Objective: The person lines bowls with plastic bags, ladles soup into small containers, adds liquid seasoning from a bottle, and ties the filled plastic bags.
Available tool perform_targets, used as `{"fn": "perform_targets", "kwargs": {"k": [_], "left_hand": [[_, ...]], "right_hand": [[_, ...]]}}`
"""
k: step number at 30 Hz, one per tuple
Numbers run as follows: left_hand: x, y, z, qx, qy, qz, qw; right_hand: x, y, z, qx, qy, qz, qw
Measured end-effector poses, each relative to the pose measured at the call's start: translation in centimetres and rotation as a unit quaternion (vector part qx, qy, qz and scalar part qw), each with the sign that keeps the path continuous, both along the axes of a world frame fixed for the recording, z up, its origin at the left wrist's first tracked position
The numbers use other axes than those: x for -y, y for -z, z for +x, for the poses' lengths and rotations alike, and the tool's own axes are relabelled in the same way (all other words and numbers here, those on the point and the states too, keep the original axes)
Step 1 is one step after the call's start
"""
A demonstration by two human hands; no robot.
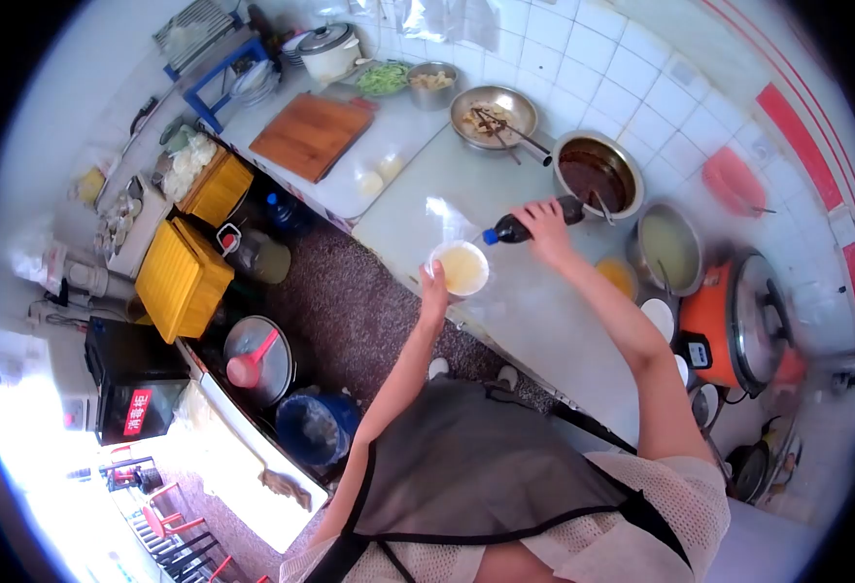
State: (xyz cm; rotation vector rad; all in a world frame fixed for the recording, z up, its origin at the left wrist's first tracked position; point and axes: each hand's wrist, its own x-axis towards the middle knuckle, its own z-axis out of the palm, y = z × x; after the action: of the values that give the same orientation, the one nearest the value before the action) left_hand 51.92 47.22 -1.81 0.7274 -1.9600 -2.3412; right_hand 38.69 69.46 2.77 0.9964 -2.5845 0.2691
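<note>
My left hand [433, 291] is closed on the rim side of a white bowl [485, 274], which holds a pale yellowish liquid or food. The bowl is held over the near edge of the counter. My right hand [545, 231] wraps round a dark bottle [513, 231] with a blue cap. The bottle lies nearly level, its cap pointing left, above and to the right of the bowl and apart from it. Just beyond my right hand stands a metal pot [635, 167] of dark sauce with a utensil in it.
Along the wall are a pan with chopsticks [495, 94], a pot of pale green liquid [675, 233] and an orange cooker [707, 325]. A wooden board [313, 134] lies at the far left. Behind, a blue bucket [303, 428] and a lidded pot [272, 340] stand near yellow crates [183, 277].
</note>
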Motion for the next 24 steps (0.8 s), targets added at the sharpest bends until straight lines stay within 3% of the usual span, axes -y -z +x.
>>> {"fn": "perform_targets", "kwargs": {"k": [1, 3, 4, 5, 7, 8, 10, 12, 14, 16, 17, 19, 21, 23, 24], "left_hand": [[0.1, 1.7, -0.1, 0.000, -0.003, 0.001, 1.000], [0.4, 5.8, -0.9, -0.061, -0.012, -0.048, 0.997], [0.1, 4.6, -0.5, -0.063, -0.019, -0.048, 0.997], [-0.5, 2.4, 0.2, -0.018, -0.009, 0.012, 1.000], [-1.7, 1.6, 0.8, 0.025, -0.012, 0.069, 0.997], [-2.3, 2.6, 0.5, 0.033, -0.005, 0.088, 0.996], [-3.1, 2.9, 0.4, 0.040, -0.005, 0.100, 0.994], [-4.4, 2.5, 0.6, 0.025, 0.040, 0.136, 0.990], [-5.7, 3.4, 0.0, 0.012, 0.058, 0.143, 0.988], [-7.1, 6.4, -0.7, -0.007, 0.082, 0.154, 0.985], [-7.6, 7.1, -0.9, -0.007, 0.078, 0.155, 0.985], [-8.9, 8.9, -1.3, 0.016, 0.092, 0.127, 0.988], [-10.1, 13.0, -1.8, 0.009, 0.106, 0.144, 0.984], [-11.8, 13.9, -1.5, 0.002, 0.125, 0.164, 0.979], [-12.6, 12.7, -1.3, 0.020, 0.075, 0.168, 0.983]], "right_hand": [[-0.3, 0.2, -0.2, 0.000, -0.003, 0.001, 1.000], [-1.0, 1.0, -1.2, 0.093, 0.078, -0.235, 0.964], [-1.7, 2.9, -2.2, 0.109, 0.141, -0.287, 0.941], [-2.3, 4.3, -3.0, 0.110, 0.132, -0.287, 0.942], [-3.1, 6.9, -4.3, 0.179, 0.216, -0.479, 0.831], [-3.8, 9.2, -5.4, 0.185, 0.203, -0.481, 0.832], [-4.5, 13.5, -6.1, 0.141, 0.180, -0.591, 0.773], [-4.5, 13.1, -2.1, 0.271, 0.269, -0.547, 0.745], [-3.9, 9.9, 4.2, 0.457, 0.281, -0.460, 0.708], [-5.2, 11.1, 8.8, 0.712, 0.110, -0.471, 0.508], [-5.4, 10.6, 8.9, 0.714, 0.109, -0.468, 0.509], [-6.4, 8.9, 9.5, 0.696, 0.173, -0.262, 0.646], [-6.5, 10.5, 8.6, 0.594, 0.164, -0.411, 0.671], [-6.6, 13.5, 6.6, 0.468, 0.151, -0.397, 0.775], [-6.0, 11.0, 6.9, 0.452, 0.149, -0.414, 0.776]]}}
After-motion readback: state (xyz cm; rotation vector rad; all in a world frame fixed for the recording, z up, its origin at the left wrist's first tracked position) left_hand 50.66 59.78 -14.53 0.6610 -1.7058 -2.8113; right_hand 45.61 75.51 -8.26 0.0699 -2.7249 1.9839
